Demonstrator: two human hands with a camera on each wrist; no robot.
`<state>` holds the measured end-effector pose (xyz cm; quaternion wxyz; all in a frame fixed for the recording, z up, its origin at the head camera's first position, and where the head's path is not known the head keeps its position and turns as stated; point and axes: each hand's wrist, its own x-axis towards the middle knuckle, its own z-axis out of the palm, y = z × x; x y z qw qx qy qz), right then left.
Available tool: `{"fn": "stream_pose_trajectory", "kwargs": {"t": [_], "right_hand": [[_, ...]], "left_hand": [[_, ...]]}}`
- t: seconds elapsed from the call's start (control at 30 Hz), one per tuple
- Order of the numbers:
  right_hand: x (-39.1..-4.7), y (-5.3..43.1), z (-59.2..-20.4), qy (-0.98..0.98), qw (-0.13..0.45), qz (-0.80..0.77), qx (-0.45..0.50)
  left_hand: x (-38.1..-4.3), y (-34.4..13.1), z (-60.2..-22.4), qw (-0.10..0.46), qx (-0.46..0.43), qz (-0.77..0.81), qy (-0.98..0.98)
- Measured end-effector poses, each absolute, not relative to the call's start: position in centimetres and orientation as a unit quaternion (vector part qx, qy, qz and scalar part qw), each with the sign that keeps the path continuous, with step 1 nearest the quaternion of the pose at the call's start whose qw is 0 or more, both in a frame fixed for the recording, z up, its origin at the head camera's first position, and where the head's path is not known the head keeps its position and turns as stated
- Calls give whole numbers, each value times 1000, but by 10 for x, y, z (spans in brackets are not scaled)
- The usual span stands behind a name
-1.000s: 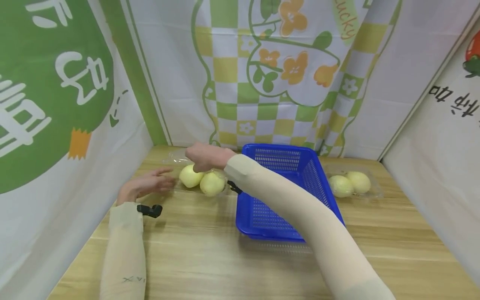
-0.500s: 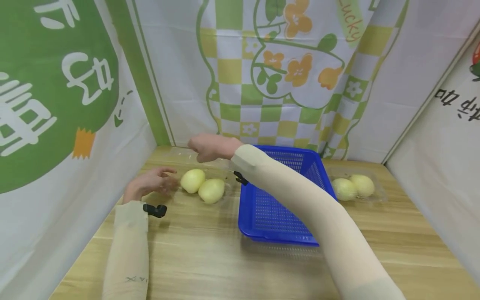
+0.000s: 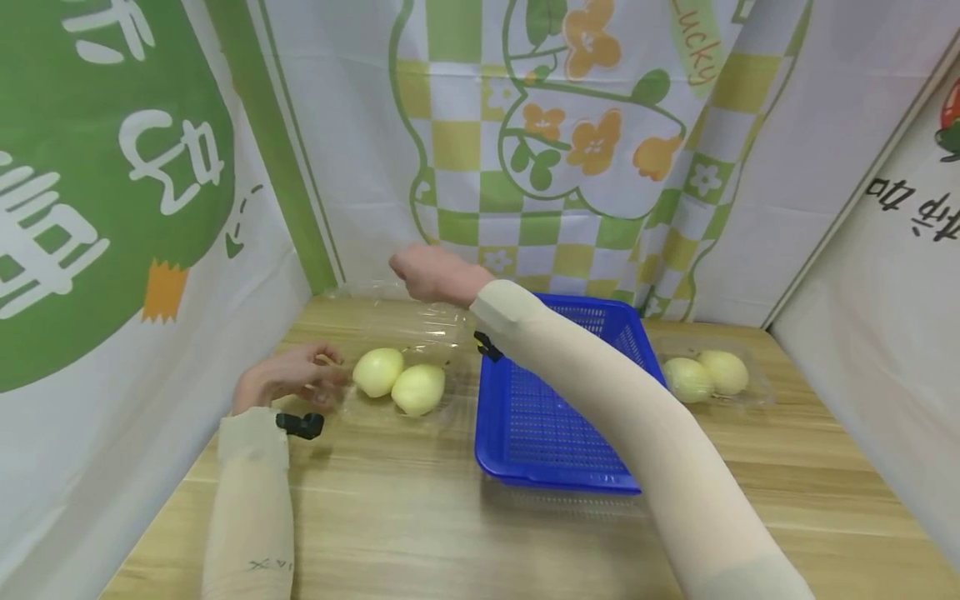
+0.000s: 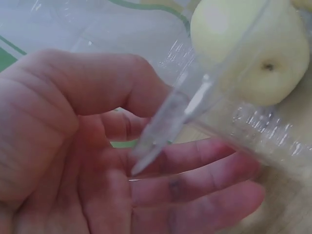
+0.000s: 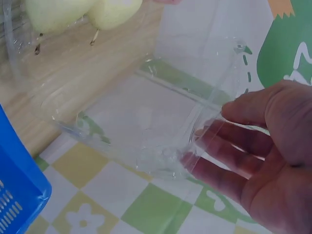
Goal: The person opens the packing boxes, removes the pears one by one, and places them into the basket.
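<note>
Two pale yellow pears (image 3: 418, 389) sit in the base of a clear plastic clamshell box (image 3: 360, 410) at the left of the table. Its transparent lid (image 5: 146, 117) stands raised behind the fruit in the head view. My right hand (image 3: 438, 275) pinches the lid's far edge between thumb and fingers, as the right wrist view shows. At the box's left end, my left hand (image 4: 97, 131) holds the clear rim, thumb on one side and index finger on the other. The other left fingers extend below the box. Short stems show on the pears (image 5: 58, 14) in the right wrist view.
A blue plastic basket (image 3: 491, 454) stands right of the box, under my right forearm. Beyond it lies another clear box with two pears (image 3: 723, 372). Printed cloth walls (image 3: 345, 167) enclose the wooden table (image 3: 390, 517) at the back and sides.
My right hand has risen away from the pears, and the lid has swung up and back with it. The pears now show uncovered. My left hand has stayed at the box's left end.
</note>
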<state>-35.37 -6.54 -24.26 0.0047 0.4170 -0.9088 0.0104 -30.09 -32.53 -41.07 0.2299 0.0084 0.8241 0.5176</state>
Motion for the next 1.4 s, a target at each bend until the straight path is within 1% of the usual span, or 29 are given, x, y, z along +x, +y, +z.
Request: {"fn": "stream_pose_trajectory", "kwargs": {"t": [0.13, 0.23, 0.33, 0.47, 0.6, 0.83, 0.93, 1.23, 1.4], "right_hand": [[-362, -59, -243, -926, 13, 19, 378], [-369, -55, -245, -934, 6, 29, 356], [-375, -52, -249, -935, 10, 38, 353], [-381, -46, -252, -937, 33, 36, 346], [-384, -38, -251, -942, 38, 27, 332], [-382, -23, -244, -946, -2, 46, 321], [-382, -16, -242, -947, -2, 46, 317], [-382, 11, -239, -944, 32, 42, 325], [-376, 23, -240, -933, 37, 36, 356]], "left_hand": [[-300, -326, -415, 242, 20, 527, 814], [-301, -326, -416, 253, 38, 535, 805], [-301, -326, -415, 257, 44, 536, 803], [-301, -327, -414, 259, 50, 533, 804], [-299, -329, -412, 259, 51, 532, 804], [-296, -335, -409, 262, 57, 534, 802], [-295, -336, -409, 260, 60, 536, 801], [-297, -337, -412, 264, 55, 540, 797], [-298, -338, -413, 259, 52, 538, 800]]}}
